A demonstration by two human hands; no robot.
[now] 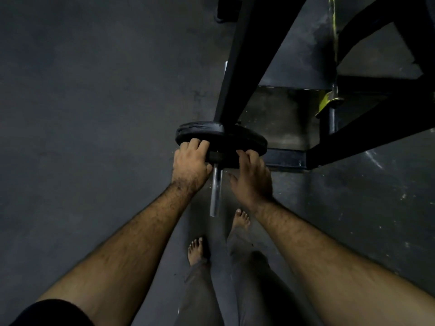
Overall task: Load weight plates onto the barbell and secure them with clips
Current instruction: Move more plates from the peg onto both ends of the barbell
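At the rack (237,67), I hold a black plate (221,138) on the bar (216,191), my left hand (190,165) curled over its near-left rim with fingers closed on the edge, my right hand (251,177) spread against the near-right rim, fingertips hooked on but the palm loose. The plate sits well up the steel sleeve, most of the bare end jutting toward my bare feet (197,250). It looks like solid rubber-coated iron: heavy, stiff, dull rather than slick, so I judge the rim at opposite sides the right hold, pushing square so it does not bind. No clip shows on the sleeve; a dark block at the hub I cannot identify
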